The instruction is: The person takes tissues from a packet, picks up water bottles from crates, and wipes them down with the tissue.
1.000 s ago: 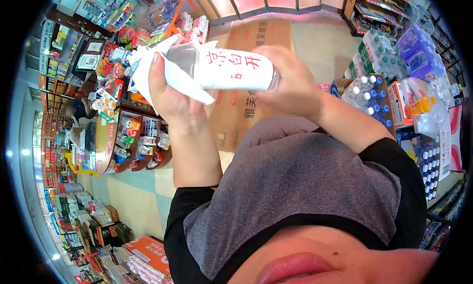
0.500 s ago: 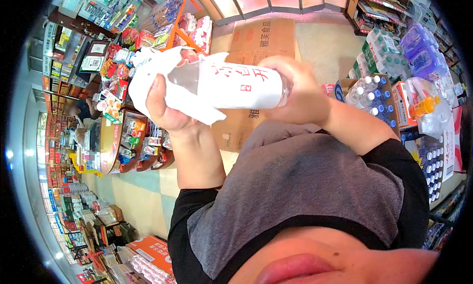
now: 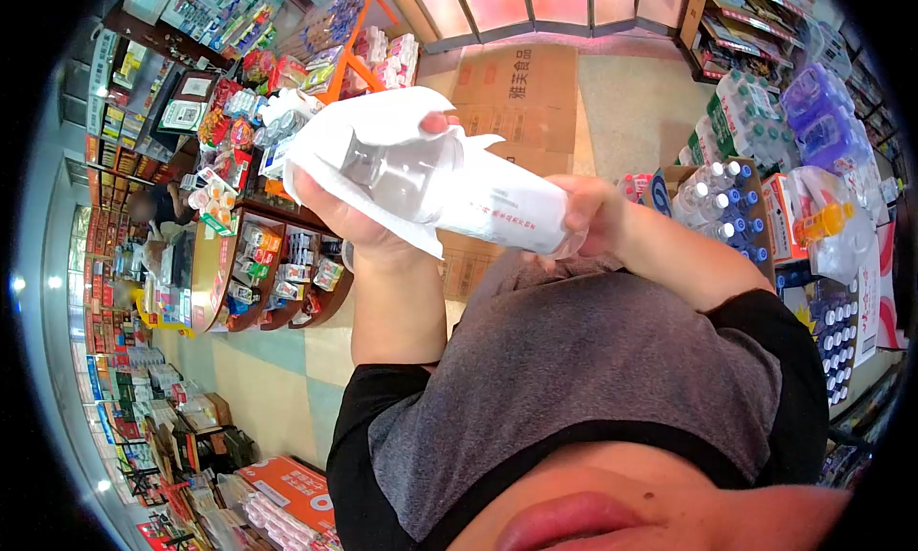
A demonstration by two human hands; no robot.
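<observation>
A clear plastic bottle [image 3: 512, 205] with a white label lies tilted across both hands, its base lower toward the right. My right hand [image 3: 593, 211] is closed around the base end. At the other end my left hand [image 3: 344, 211] presses a white paper tissue [image 3: 330, 135] around the neck and shoulder. The tissue hides the bottle's cap end and most of the left fingers; one fingertip shows at its upper edge. Small printed red characters are on the label side facing me.
A flattened cardboard sheet [image 3: 516, 82] lies on the tiled floor ahead. Left stands a counter [image 3: 215, 274] with packaged goods, and a person [image 3: 167, 207] is beyond it. Right are a box of bottles [image 3: 708, 202], shrink-wrapped bottle packs [image 3: 751, 121] and an orange drink bottle [image 3: 824, 221].
The bottle has turned about its length, so the large red characters no longer face me. Its base end has dropped, and both hands have shifted slightly right and down with it.
</observation>
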